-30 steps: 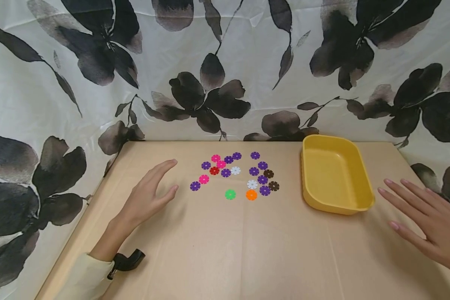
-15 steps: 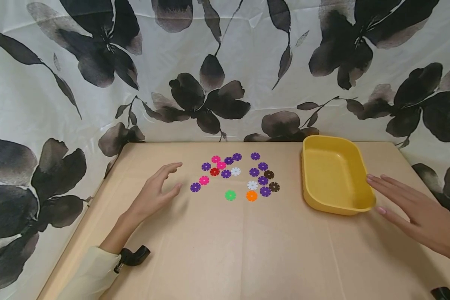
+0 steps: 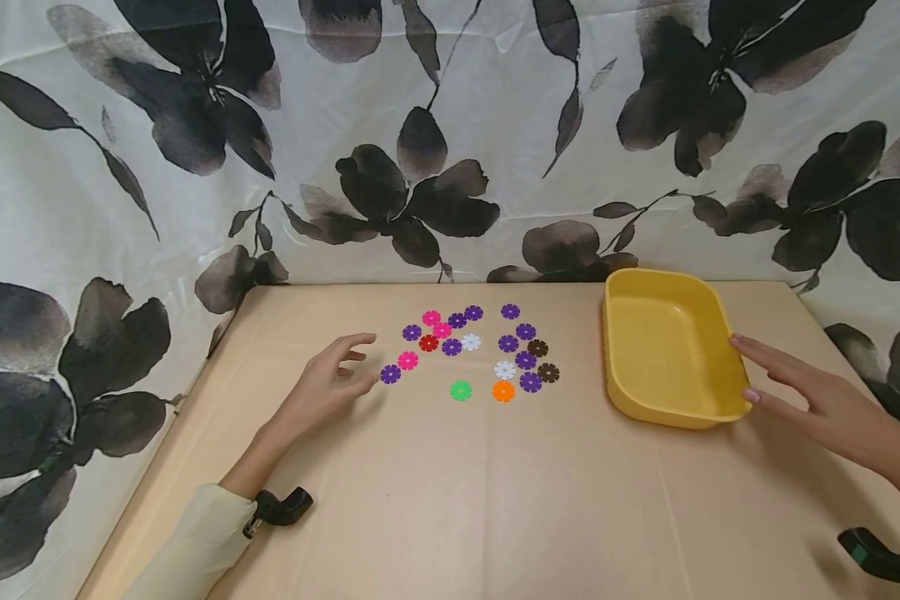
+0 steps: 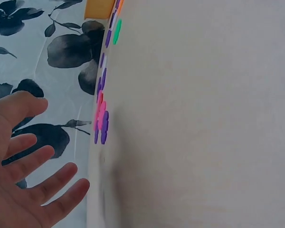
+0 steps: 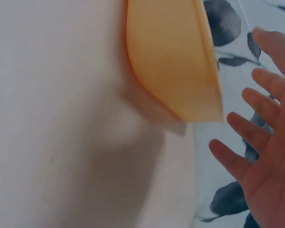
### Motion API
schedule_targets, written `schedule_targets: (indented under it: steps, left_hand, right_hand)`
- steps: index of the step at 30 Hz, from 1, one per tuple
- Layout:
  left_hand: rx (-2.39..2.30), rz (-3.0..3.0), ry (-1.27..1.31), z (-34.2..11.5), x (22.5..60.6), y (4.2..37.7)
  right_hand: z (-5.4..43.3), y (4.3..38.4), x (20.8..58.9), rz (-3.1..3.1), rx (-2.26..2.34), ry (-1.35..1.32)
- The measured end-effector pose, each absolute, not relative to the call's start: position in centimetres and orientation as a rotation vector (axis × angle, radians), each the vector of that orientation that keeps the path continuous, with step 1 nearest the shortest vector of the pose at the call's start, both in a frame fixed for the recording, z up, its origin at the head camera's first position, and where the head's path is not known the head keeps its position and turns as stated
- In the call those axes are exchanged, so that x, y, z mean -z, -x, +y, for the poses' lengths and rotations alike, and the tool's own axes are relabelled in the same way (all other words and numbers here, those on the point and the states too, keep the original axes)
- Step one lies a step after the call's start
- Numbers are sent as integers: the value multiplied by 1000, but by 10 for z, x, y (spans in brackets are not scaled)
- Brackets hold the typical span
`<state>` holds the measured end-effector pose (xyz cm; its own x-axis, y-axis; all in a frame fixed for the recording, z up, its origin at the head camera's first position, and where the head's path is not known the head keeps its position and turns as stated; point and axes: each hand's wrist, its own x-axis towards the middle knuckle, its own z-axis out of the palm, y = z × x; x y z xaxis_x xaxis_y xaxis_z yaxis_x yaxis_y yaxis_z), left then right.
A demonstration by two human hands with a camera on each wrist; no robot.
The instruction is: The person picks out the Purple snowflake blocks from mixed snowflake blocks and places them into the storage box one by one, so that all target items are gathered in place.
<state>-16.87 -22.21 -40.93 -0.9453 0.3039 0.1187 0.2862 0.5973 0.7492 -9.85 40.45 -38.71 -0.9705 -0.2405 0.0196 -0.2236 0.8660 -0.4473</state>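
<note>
Several flat notched discs lie scattered on the table [image 3: 570, 500] in purple, pink, white, brown and other colours. My left hand [image 3: 322, 383] hovers at their left side, nearest a purple disc [image 3: 391, 374]; its fingers are loosely bent and hold nothing. In the left wrist view the fingers [image 4: 61, 183] are spread apart. A yellow tray [image 3: 671, 350] with a bare inside stands to the right of the discs. Beside its right rim is my right hand [image 3: 832, 408], fingers spread and nothing held. The right wrist view shows a gap between those fingers [image 5: 261, 107] and the tray.
A green disc [image 3: 461, 390] and an orange disc [image 3: 503, 391] lie nearest me. Behind the table hangs a white cloth [image 3: 540, 200] with dark flowers. A black wrist camera mount [image 3: 283, 506] sits on the left wrist, and another black mount [image 3: 881, 557] on the right.
My left hand has moved right, closer to the discs. The right hand has come left from the table's right side to the tray's rim. Discs and tray have stayed in place.
</note>
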Motion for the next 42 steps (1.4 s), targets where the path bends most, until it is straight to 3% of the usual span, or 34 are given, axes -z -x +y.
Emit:
schedule_targets:
  steps: [23, 42]
  left_hand:
    - [-1280, 2689, -408, -221, 419, 179]
    - [-1115, 2734, -541, -217, 425, 197]
  right_hand:
    - [423, 116, 421, 2849, 1204, 413]
    - [421, 115, 427, 2815, 1290, 407]
